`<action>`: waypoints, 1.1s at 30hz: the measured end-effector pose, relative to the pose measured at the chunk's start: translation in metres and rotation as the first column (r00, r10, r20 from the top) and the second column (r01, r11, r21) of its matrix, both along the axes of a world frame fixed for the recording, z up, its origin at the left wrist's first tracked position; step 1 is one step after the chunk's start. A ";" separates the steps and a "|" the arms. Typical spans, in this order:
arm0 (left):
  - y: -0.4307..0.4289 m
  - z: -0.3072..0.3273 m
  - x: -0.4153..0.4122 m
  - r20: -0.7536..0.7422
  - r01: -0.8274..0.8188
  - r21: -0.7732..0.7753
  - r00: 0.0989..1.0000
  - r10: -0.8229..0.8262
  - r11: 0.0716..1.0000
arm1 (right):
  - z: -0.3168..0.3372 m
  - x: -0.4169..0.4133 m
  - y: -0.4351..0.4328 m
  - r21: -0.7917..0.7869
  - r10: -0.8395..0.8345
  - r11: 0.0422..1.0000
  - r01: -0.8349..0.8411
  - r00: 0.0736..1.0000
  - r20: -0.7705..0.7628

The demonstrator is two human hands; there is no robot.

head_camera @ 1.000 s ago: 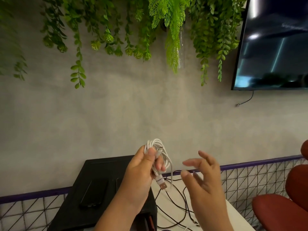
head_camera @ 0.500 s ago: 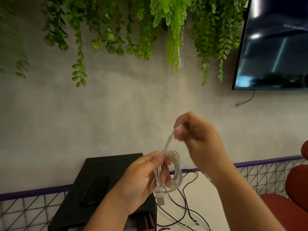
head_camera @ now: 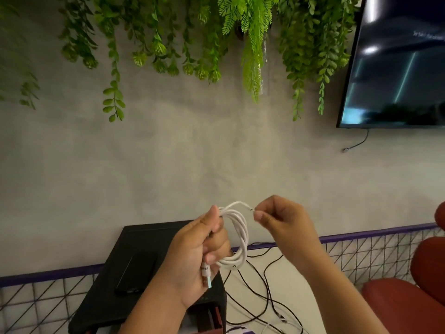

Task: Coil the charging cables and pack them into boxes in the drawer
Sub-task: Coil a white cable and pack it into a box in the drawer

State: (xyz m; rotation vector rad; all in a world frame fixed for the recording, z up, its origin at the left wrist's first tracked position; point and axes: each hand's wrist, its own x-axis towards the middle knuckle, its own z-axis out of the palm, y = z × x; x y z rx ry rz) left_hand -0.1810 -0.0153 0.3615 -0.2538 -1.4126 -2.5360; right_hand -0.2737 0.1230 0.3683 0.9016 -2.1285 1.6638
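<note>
The left hand (head_camera: 192, 259) holds the coiled white charging cable (head_camera: 242, 233) in mid-air above the counter (head_camera: 291, 282), its grip curled round 1 side of the loops, a plug (head_camera: 207, 277) poking out below. The right hand (head_camera: 286, 220) pinches the cable's free end just beside the coil's top. Black cables (head_camera: 266, 283) lie loose on the counter beside what looks like a black drawer unit (head_camera: 134, 249).

white cable (head_camera: 242, 229) end hidden in right fingers (head_camera: 259, 215) | plug (head_camera: 206, 277) lettering unreadable | screen (head_camera: 397, 68) cut by edge
</note>
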 end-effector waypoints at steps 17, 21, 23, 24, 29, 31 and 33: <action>0.004 -0.021 -0.015 -0.128 -0.386 -0.438 0.921 0.369 0.812 | -0.031 0.017 -0.009 -0.569 0.706 0.704 -0.425 0.508 0.494; 0.015 -0.028 -0.016 -0.158 -0.433 -0.429 0.900 0.406 0.792 | -0.035 0.022 -0.016 -0.540 0.689 0.721 -0.434 0.528 0.496; 0.017 -0.032 -0.018 -0.156 -0.460 -0.436 0.885 0.438 0.774 | -0.036 0.025 -0.019 -0.553 0.671 0.735 -0.391 0.535 0.514; 0.016 -0.034 -0.020 -0.173 -0.487 -0.444 0.870 0.461 0.752 | -0.037 0.026 -0.019 -0.556 0.655 0.747 -0.364 0.543 0.525; 0.012 -0.044 -0.023 -0.507 -0.722 -0.535 0.689 0.517 0.438 | -0.041 0.036 -0.020 -0.671 0.715 0.696 -0.257 0.343 0.610; 0.009 -0.049 -0.025 -0.636 -0.785 -0.551 0.614 0.467 0.283 | -0.043 0.040 -0.019 -0.717 0.738 0.672 -0.188 0.252 0.626; 0.005 -0.054 -0.028 -0.691 -0.811 -0.550 0.575 0.437 0.198 | -0.047 0.041 -0.020 -0.712 0.732 0.679 -0.179 0.235 0.639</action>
